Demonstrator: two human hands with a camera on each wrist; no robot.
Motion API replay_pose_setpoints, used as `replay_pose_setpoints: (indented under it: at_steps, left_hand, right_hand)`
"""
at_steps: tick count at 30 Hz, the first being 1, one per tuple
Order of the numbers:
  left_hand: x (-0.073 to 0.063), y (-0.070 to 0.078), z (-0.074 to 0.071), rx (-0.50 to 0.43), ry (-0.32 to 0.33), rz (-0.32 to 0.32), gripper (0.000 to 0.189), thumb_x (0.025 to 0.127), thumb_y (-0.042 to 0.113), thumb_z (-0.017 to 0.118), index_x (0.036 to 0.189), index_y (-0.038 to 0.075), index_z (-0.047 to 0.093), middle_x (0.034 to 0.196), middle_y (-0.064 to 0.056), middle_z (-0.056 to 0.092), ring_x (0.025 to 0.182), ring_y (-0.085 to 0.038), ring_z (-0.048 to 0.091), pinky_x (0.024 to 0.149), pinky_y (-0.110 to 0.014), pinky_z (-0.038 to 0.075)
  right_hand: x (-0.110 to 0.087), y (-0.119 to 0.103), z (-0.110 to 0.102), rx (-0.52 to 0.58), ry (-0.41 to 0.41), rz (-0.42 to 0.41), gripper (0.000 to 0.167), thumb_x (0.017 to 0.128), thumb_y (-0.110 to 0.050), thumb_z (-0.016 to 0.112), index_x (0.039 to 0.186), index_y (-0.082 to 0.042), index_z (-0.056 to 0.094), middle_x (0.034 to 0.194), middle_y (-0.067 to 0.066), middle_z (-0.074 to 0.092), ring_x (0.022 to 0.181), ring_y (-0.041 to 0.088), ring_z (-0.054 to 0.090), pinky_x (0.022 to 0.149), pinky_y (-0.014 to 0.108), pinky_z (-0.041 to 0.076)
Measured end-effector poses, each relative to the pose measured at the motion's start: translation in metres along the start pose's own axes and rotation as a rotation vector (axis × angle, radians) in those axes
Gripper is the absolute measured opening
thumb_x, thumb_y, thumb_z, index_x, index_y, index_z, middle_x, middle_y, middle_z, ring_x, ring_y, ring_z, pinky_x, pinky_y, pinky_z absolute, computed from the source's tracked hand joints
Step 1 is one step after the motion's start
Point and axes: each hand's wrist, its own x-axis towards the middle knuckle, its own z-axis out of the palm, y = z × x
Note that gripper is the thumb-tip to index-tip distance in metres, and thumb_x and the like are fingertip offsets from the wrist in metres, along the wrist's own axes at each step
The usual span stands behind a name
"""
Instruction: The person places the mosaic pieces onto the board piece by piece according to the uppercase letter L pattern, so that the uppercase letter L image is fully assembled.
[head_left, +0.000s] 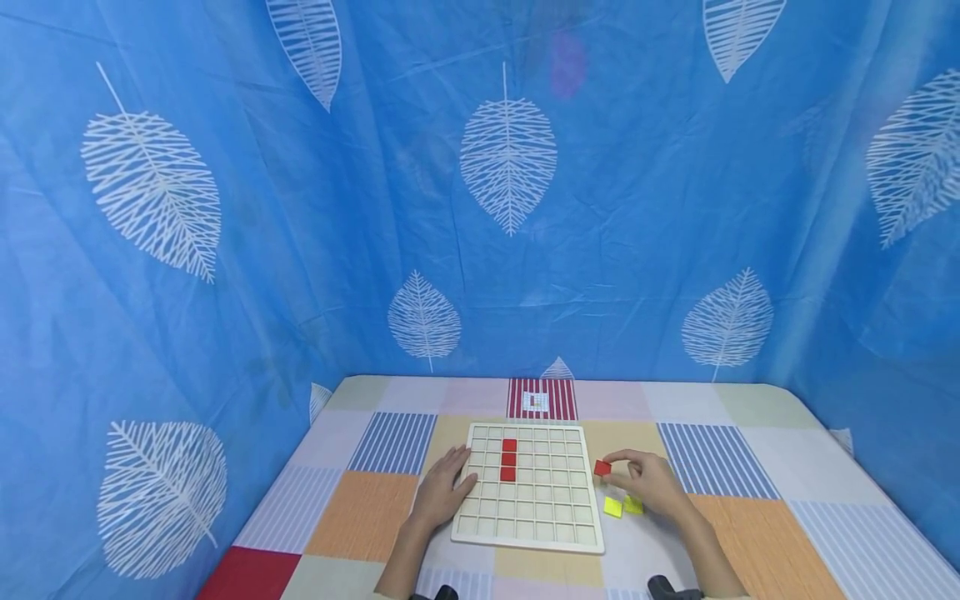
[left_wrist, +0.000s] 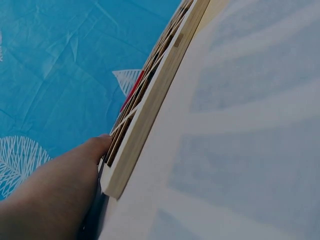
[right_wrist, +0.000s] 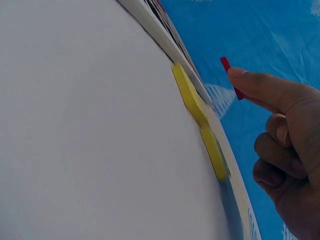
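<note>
Right now, your board (head_left: 543, 493) lies flat on the patchwork cloth (head_left: 367, 517), its shallow square cells serving as the container. Three red tiles (head_left: 508, 459) sit in it, one per cell, forming a straight line left of the board's middle and nearer its far edge; that line runs lengthwise, from far to near. The other cells in view are bare.

You pinch a loose red tile (head_left: 602, 468) between thumb and fingertips of your right hand (head_left: 652, 482), raised just beside the board's right edge. Its face is square, so no side reads as longer; seen edge-on from the right wrist, its thin profile slants from upper left to lower right.

Two yellow tiles (head_left: 612, 507) lie on the cloth to the board's right, close together. Your left hand (head_left: 441, 493) rests on the board's left edge, thumb spread away from the fingers. Beyond the board's far edge lies a small card (head_left: 536, 402).
</note>
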Motion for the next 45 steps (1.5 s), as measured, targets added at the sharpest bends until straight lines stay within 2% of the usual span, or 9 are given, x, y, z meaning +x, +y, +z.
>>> replay_pose_setpoints:
  at_steps: [15, 25, 33, 45]
  left_hand:
    - [-0.001, 0.002, -0.001, -0.009, -0.002, -0.010, 0.052, 0.091, 0.037, 0.053, 0.135, 0.009, 0.048, 0.139, -0.009, 0.044, 0.131, -0.031, 0.034, 0.104, -0.051, 0.030]
    - [0.000, 0.002, -0.002, -0.009, -0.003, -0.010, 0.052, 0.092, 0.037, 0.053, 0.135, 0.008, 0.048, 0.139, -0.010, 0.044, 0.130, -0.032, 0.035, 0.103, -0.052, 0.031]
    - [-0.001, 0.003, -0.003, -0.014, -0.015, -0.016, 0.051, 0.092, 0.036, 0.054, 0.134, 0.008, 0.048, 0.139, -0.010, 0.044, 0.130, -0.033, 0.035, 0.102, -0.054, 0.031]
    - [0.000, 0.002, -0.002, -0.019, -0.011, -0.006, 0.051, 0.092, 0.035, 0.053, 0.134, 0.007, 0.048, 0.139, -0.010, 0.044, 0.130, -0.033, 0.035, 0.103, -0.053, 0.031]
  right_hand:
    - [0.017, -0.061, 0.056, 0.045, -0.036, -0.155, 0.024, 0.075, -0.026, 0.077, 0.097, -0.018, 0.071, 0.047, -0.009, 0.030, 0.043, 0.002, 0.022, 0.038, 0.017, 0.018]
    - [0.017, -0.081, 0.088, 0.029, -0.106, -0.289, 0.024, 0.076, -0.024, 0.076, 0.097, -0.013, 0.071, 0.047, -0.012, 0.028, 0.044, 0.001, 0.021, 0.038, 0.017, 0.020]
    - [0.014, -0.081, 0.105, 0.005, -0.187, -0.248, 0.023, 0.075, -0.028, 0.076, 0.095, -0.016, 0.071, 0.048, -0.012, 0.033, 0.043, 0.001, 0.026, 0.038, 0.017, 0.024]
    - [0.014, -0.080, 0.108, -0.031, -0.196, -0.235, 0.024, 0.076, -0.027, 0.075, 0.097, -0.016, 0.071, 0.049, -0.011, 0.036, 0.042, 0.001, 0.029, 0.038, 0.018, 0.027]
